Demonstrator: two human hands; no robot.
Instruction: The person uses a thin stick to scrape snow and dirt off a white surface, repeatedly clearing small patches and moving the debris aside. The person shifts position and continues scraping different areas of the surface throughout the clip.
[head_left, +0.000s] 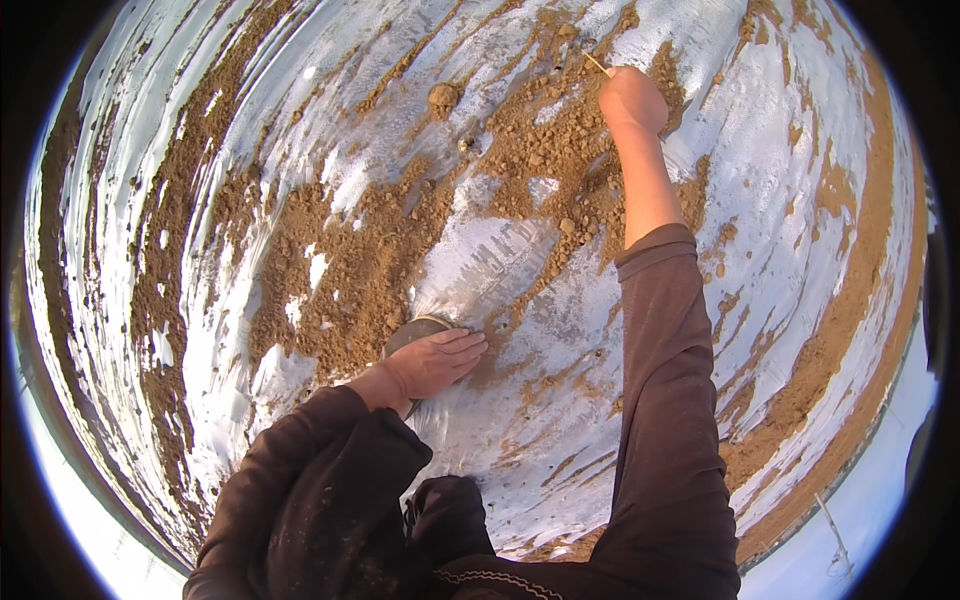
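My right hand (634, 99) reaches far forward, its fingers closed around a thin, light-coloured stick (596, 63). The stick's far tip points up and left, towards loose soil and a small dark opening in the plastic film. Most of its grip is hidden behind the fist. My left hand (439, 364) is palm down with its fingers extended, just over my shoe (415, 330), and its underside is hidden. Beneath both hands lies pale plastic mulch film (480, 262), partly covered with crumbly brown soil (360, 262).
A large soil clod (442, 99) rests on the film ahead. Small holes (466, 144) dot the sheet. Bare soil strips (832, 322) run between film-covered rows on both sides. My bent knee (450, 510) is close below. A pole (832, 532) stands at the field's edge.
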